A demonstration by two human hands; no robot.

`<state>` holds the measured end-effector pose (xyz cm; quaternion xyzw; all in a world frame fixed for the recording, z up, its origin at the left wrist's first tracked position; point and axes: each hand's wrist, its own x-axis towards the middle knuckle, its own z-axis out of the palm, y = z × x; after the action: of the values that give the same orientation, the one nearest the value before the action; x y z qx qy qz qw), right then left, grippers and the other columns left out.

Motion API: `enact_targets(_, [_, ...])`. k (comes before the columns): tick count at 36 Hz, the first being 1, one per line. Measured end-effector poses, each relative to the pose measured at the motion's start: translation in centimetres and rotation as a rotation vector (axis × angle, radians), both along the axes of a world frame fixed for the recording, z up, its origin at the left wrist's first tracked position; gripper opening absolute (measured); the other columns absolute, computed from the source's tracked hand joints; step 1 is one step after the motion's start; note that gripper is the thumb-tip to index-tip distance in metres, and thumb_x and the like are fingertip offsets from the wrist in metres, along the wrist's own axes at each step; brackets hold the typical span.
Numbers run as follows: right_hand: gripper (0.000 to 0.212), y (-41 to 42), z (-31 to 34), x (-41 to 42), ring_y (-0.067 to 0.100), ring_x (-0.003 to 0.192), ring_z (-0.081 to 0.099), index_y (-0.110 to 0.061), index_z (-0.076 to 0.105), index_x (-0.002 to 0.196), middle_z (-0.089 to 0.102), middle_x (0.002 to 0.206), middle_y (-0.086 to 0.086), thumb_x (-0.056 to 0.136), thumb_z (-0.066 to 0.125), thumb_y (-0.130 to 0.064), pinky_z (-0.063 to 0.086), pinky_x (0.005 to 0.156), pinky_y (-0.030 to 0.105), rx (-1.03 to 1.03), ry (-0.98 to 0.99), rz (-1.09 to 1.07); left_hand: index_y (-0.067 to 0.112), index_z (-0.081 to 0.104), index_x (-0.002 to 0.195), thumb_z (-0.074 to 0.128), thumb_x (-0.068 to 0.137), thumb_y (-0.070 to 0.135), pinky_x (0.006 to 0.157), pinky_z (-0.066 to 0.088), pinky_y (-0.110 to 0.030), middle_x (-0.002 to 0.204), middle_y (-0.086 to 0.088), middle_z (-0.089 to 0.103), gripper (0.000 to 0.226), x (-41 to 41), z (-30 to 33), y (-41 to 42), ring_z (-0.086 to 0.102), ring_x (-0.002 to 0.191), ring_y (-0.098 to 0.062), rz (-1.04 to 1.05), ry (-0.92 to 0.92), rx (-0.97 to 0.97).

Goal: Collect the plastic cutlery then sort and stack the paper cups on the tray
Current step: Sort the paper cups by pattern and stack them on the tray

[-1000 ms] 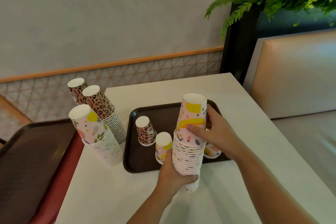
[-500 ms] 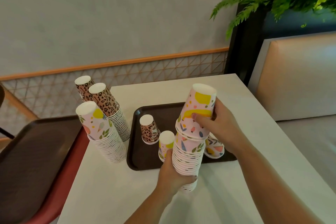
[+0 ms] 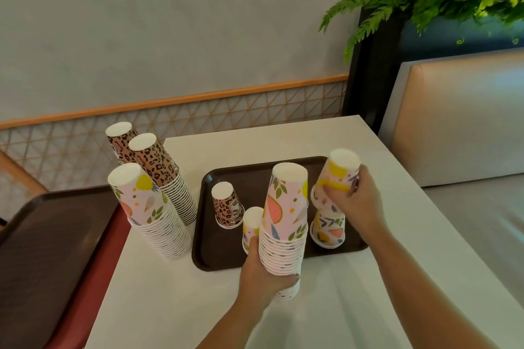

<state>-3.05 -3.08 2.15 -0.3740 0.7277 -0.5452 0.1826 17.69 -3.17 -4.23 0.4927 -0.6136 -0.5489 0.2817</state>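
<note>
Lifted clear of the fruit-print stack (image 3: 283, 224) since the earlier frame, the top cup (image 3: 337, 178) is now pinched by the right hand (image 3: 354, 204) over the fruit cup (image 3: 329, 229) on the tray (image 3: 209, 258). The stack's base is gripped by the left hand (image 3: 261, 275) at the near edge. Toppling could be caused by its height, or the thin paper crushed by a tight pinch.

Left hand (image 3: 262, 275): forearm raised from below, fingers curled round the lower part of a cup stack (image 3: 283, 235), thumb at its near side. Right hand (image 3: 354, 204): forearm extended forward, fingers pinching a single inverted cup (image 3: 338, 178), tilted.
</note>
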Motion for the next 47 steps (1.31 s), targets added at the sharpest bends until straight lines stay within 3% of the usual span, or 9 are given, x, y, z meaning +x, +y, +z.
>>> enact_targets(8, [0.069, 0.1, -4.9, -0.5, 0.025, 0.113, 0.054, -0.015, 0.045, 0.128, 0.057, 0.125, 0.006, 0.069, 0.079, -0.024, 0.042, 0.087, 0.03, 0.192, 0.033, -0.004, 0.041, 0.044, 0.106, 0.081, 0.031, 0.041, 0.088, 0.049, -0.026, 0.111, 0.018, 0.06, 0.084, -0.4, -0.3, 0.0, 0.058, 0.103, -0.001, 0.016, -0.009, 0.013])
enact_targets(13, [0.079, 0.8, -6.3, -0.7, 0.026, 0.12, 0.049, -0.015, 0.04, 0.132, 0.05, 0.131, 0.008, 0.066, 0.082, -0.025, 0.042, 0.093, 0.034, 0.236, 0.039, 0.012, 0.04, 0.041, 0.114, 0.089, 0.046, 0.019, 0.08, 0.045, -0.016, 0.111, 0.02, 0.058, 0.086, -0.5, -0.5, -0.1, 0.057, 0.1, 0.002, 0.002, -0.027, 0.003])
enact_targets(18, [0.067, 1.3, -2.1, 1.1, 0.01, 0.122, 0.044, -0.017, 0.041, 0.132, 0.046, 0.133, 0.0, 0.076, 0.073, -0.033, 0.035, 0.094, 0.02, -0.112, 0.153, -0.093, 0.04, 0.04, 0.107, 0.088, 0.053, 0.007, 0.077, 0.043, -0.01, 0.108, 0.022, 0.056, 0.079, -0.6, -0.3, -0.2, 0.055, 0.097, 0.002, 0.002, -0.022, -0.01])
enact_targets(23, [0.055, 1.6, 2.8, 4.0, -0.005, 0.105, 0.055, -0.027, 0.043, 0.128, 0.056, 0.113, -0.02, 0.08, 0.065, -0.043, 0.044, 0.081, 0.005, -0.136, 0.073, 0.322, 0.043, 0.041, 0.105, 0.084, 0.041, 0.024, 0.084, 0.046, -0.019, 0.112, 0.016, 0.058, 0.08, -1.0, -0.1, 0.1, 0.057, 0.103, -0.007, 0.003, -0.021, -0.014])
enact_targets(27, [0.055, 1.4, 2.5, 5.2, -0.001, 0.098, 0.06, -0.033, 0.043, 0.117, 0.059, 0.103, -0.022, 0.072, 0.075, -0.032, 0.054, 0.079, 0.015, 0.011, 0.046, 0.449, 0.046, 0.041, 0.106, 0.082, 0.037, 0.03, 0.084, 0.048, -0.02, 0.112, 0.015, 0.06, 0.082, -1.1, -0.1, 0.3, 0.058, 0.103, -0.003, -0.002, -0.008, -0.008])
enact_targets(32, [0.049, 1.4, 2.6, 5.4, -0.006, 0.09, 0.059, -0.029, 0.048, 0.11, 0.059, 0.094, -0.025, 0.07, 0.077, -0.031, 0.05, 0.069, 0.007, -0.036, 0.064, 0.381, 0.044, 0.043, 0.107, 0.078, 0.032, 0.041, 0.091, 0.051, -0.03, 0.113, 0.013, 0.062, 0.083, -0.9, -0.1, 0.3, 0.059, 0.104, -0.005, -0.002, -0.021, -0.006])
enact_targets(37, [0.052, 1.5, 3.4, 5.3, -0.001, 0.09, 0.059, -0.021, 0.051, 0.119, 0.061, 0.1, -0.015, 0.074, 0.075, -0.029, 0.048, 0.066, 0.004, -0.035, 0.069, 0.317, 0.042, 0.045, 0.104, 0.085, 0.04, 0.024, 0.086, 0.05, -0.023, 0.109, 0.015, 0.063, 0.077, -0.8, -0.2, 0.3, 0.059, 0.1, 0.0, -0.011, -0.021, -0.006])
enact_targets(43, [0.036, 1.6, 4.6, 4.7, -0.013, 0.076, 0.06, -0.019, 0.054, 0.108, 0.062, 0.092, -0.018, 0.077, 0.071, -0.026, 0.046, 0.058, 0.005, -0.107, -0.037, 0.261, 0.04, 0.046, 0.104, 0.086, 0.042, 0.02, 0.084, 0.048, -0.022, 0.11, 0.014, 0.063, 0.076, -0.9, -0.4, 0.3, 0.059, 0.101, -0.003, -0.015, -0.029, -0.007])
enact_targets(47, [0.049, 1.5, 5.6, 3.9, 0.003, 0.09, 0.066, -0.015, 0.059, 0.109, 0.069, 0.1, -0.007, 0.07, 0.068, -0.043, 0.055, 0.073, 0.021, -0.215, -0.245, 0.197, 0.042, 0.044, 0.102, 0.085, 0.042, 0.022, 0.081, 0.047, -0.017, 0.108, 0.017, 0.061, 0.076, -1.0, -0.4, 0.3, 0.058, 0.1, 0.0, -0.015, -0.047, -0.008])
